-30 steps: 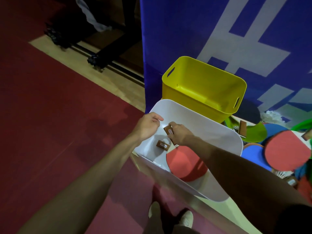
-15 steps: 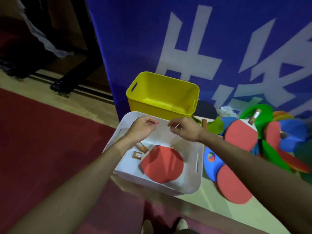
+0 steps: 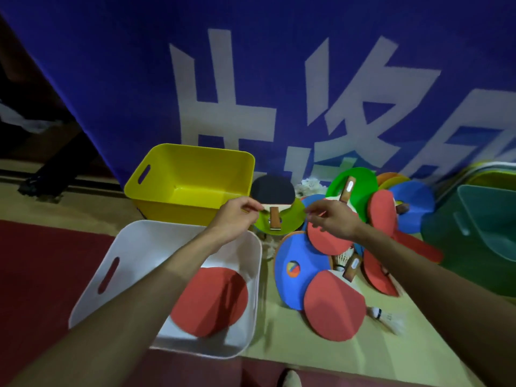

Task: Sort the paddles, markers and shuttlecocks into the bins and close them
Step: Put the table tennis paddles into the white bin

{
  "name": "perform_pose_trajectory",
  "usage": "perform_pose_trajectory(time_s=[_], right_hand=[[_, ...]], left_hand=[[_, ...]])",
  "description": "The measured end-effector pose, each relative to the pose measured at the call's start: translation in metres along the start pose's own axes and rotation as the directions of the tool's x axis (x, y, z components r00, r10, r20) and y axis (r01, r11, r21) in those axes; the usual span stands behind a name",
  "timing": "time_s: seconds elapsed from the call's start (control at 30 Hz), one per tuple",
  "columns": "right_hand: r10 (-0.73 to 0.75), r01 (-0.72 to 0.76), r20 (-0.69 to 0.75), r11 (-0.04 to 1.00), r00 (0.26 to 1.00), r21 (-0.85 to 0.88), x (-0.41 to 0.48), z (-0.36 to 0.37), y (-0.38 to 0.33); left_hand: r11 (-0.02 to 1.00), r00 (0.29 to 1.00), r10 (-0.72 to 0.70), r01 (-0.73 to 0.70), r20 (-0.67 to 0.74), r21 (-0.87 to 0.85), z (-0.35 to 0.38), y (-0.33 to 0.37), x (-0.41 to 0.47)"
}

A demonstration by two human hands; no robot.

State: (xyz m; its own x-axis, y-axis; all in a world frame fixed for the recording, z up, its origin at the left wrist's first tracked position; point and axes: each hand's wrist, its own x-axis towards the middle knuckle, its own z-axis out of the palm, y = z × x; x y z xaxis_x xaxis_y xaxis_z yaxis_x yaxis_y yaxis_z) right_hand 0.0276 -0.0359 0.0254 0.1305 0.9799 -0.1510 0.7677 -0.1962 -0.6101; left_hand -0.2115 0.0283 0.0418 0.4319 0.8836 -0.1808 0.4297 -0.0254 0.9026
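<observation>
- Most of the view is a blue banner (image 3: pixel 111 79) with big white characters, standing behind everything like a wall.
- Below it runs a pale floor strip (image 3: pixel 279 344), with a red mat (image 3: pixel 42 275) on its left.
- Three bins stand open on the floor: a white bin (image 3: pixel 145 247) nearest, a yellow bin (image 3: pixel 173 210) behind it, and a green bin (image 3: pixel 446 233) far right.
- A paddle pile (image 3: pixel 335 303) lies unsorted between the white and green bins, and one red paddle (image 3: pixel 209 300) is already in the white bin. The paddle sorting seems only begun.
- The left hand (image 3: pixel 237 219) reaches to a black paddle (image 3: pixel 272 191) beside the yellow bin. I cannot tell if its grip pinches anything.
- The right hand (image 3: pixel 335 222) hovers over the pile, its grip loose and holding nothing. The next move probably calls for taking one handle firmly and lifting without dragging the neighbours.
- A shuttlecock (image 3: pixel 388 319) lies just beside the pile.
</observation>
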Motion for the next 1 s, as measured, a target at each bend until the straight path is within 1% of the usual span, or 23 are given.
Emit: perform_pose_trajectory(time_s=[0.13, 0.23, 0.3, 0.37, 0.47, 0.6, 0.67, 0.73, 0.87, 1.0], right_hand=[[0.135, -0.123, -0.072, 0.981, 0.988, 0.151, 0.01, -0.023, 0.05], [0.214, -0.188, -0.098, 0.956, 0.972, 0.225, 0.023, -0.037, 0.084], [0.261, -0.225, -0.102, 0.935, 0.96, 0.275, 0.032, -0.044, 0.103], [0.325, -0.281, -0.083, 0.901, 0.942, 0.33, 0.042, -0.047, 0.118], [0.39, -0.341, -0.096, 0.88, 0.916, 0.33, 0.058, -0.047, 0.134], [0.46, -0.409, -0.133, 0.864, 0.878, 0.293, 0.079, -0.043, 0.145], [0.474, -0.416, -0.128, 0.851, 0.871, 0.321, 0.088, -0.036, 0.148], [0.475, -0.411, -0.123, 0.844, 0.871, 0.346, 0.093, -0.028, 0.149], [0.501, -0.417, -0.153, 0.825, 0.852, 0.381, 0.098, -0.019, 0.151], [0.482, -0.379, -0.204, 0.837, 0.852, 0.395, 0.095, -0.019, 0.154]], left_hand=[[0.998, 0.999, -0.02, 0.022, -0.038, 0.054, 0.039, 0.015, 0.027], [0.991, 0.998, -0.052, 0.054, -0.017, 0.126, 0.062, 0.016, 0.053], [0.981, 0.996, -0.088, 0.088, -0.009, 0.171, 0.075, 0.014, 0.068], [0.979, 0.99, -0.136, 0.138, -0.024, 0.152, 0.086, 0.012, 0.084], [0.969, 0.969, -0.235, 0.24, -0.07, 0.066, 0.099, 0.004, 0.105], [0.922, 0.926, -0.335, 0.36, -0.174, 0.139, 0.116, -0.014, 0.128], [0.878, 0.894, -0.391, 0.434, -0.219, 0.201, 0.125, -0.025, 0.134], [0.838, 0.87, -0.433, 0.485, -0.234, 0.25, 0.133, -0.037, 0.142], [0.79, 0.823, -0.522, 0.566, -0.223, 0.238, 0.148, -0.048, 0.146], [0.771, 0.8, -0.529, 0.592, -0.283, 0.233, 0.159, -0.053, 0.148]])
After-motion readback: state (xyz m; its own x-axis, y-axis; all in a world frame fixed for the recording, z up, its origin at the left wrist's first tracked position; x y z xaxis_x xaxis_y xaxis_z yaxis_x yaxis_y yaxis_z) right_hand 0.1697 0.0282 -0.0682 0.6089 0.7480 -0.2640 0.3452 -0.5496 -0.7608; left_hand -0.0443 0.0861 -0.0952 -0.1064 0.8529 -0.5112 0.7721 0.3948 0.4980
